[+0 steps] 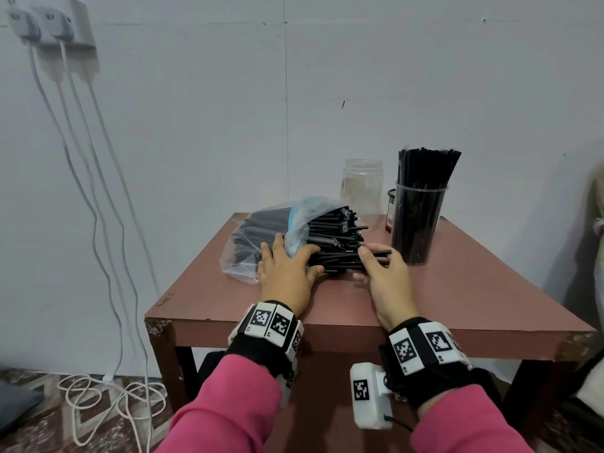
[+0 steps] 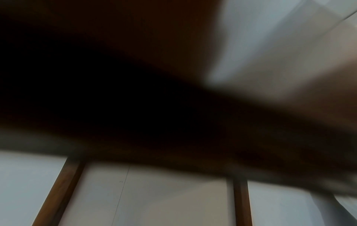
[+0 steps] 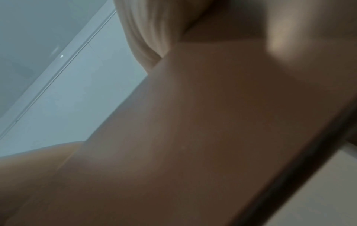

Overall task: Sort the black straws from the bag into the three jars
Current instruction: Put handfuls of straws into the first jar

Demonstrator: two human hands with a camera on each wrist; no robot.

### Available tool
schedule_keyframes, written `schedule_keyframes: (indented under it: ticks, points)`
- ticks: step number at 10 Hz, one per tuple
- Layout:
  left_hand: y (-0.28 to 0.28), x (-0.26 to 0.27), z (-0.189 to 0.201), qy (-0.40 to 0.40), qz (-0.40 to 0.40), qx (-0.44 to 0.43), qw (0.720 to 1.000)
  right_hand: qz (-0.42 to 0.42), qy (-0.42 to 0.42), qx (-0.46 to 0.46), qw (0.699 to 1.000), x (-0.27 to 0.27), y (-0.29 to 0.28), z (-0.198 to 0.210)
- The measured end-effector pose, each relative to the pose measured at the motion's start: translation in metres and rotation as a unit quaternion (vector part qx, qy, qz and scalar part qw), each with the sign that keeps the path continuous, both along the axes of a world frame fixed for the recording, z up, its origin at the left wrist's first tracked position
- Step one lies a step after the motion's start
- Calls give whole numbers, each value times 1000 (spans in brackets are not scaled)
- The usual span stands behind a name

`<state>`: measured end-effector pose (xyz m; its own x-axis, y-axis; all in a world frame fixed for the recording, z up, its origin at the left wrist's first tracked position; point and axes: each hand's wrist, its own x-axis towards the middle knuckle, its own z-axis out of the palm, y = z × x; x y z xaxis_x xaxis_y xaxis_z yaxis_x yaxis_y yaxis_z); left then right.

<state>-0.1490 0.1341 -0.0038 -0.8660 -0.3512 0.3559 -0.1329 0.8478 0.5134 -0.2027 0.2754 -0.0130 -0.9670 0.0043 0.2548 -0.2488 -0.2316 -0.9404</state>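
Note:
A clear plastic bag point(image 1: 248, 253) full of black straws point(image 1: 330, 233) lies on the brown table point(image 1: 457, 289), its open mouth facing right. My left hand point(image 1: 287, 266) lies flat on the bag's front edge with straight fingers. My right hand point(image 1: 379, 266) curls its fingers round several straws that stick out of the bag's mouth. A clear jar point(image 1: 418, 223) at the right is packed with upright black straws. An empty clear jar point(image 1: 362, 188) stands behind the bag, and a dark mesh cup point(image 1: 391, 207) peeks out between the two jars. Both wrist views are blurred and show no fingers.
The table stands against a grey wall point(image 1: 359, 76). White cables point(image 1: 98, 223) hang from a wall socket point(image 1: 52, 24) at the left down to the patterned floor. A pale cloth object point(image 1: 595, 223) sits at the right edge. Table legs point(image 2: 58, 191) appear in the left wrist view.

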Motion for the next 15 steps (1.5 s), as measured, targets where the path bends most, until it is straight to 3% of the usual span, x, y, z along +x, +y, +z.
schedule_keyframes:
  ticks: [1,2,3,5,6,7,8,9,10,12,14,15]
  points:
    - [0,0,0,-1,0,4,1000,-18,-10,-10,1000,-1,0,-1]
    - [-1,0,0,4,-2,8,1000,-101,-18,-30,994,-4,2,-4]
    - [0,0,1,4,-2,12,1000,-107,-28,-71,991,-2,4,0]
    - [0,-2,1,9,-9,12,1000,-22,-90,-74,993,-7,-2,8]
    - [-1,-2,0,9,-8,13,1000,-10,-103,-129,986,-6,-5,11]
    - [-1,-2,0,9,-7,13,1000,-96,-68,-166,979,-5,-6,8]
    - [-1,-3,-1,10,-8,12,1000,-110,-74,-209,969,-6,-3,7]
    - [-1,-3,-1,10,-7,6,1000,-29,-76,-153,985,-4,-3,9]
    - [-1,-3,-1,11,-7,7,1000,-21,-58,-134,989,2,-6,11]
    - [0,-2,0,3,-3,6,1000,-218,-76,-210,950,6,1,14]
    - [1,2,2,1,-17,4,1000,-256,-71,-227,937,3,3,12]
    - [3,4,4,6,-18,-58,998,-248,-69,-230,938,5,9,18]
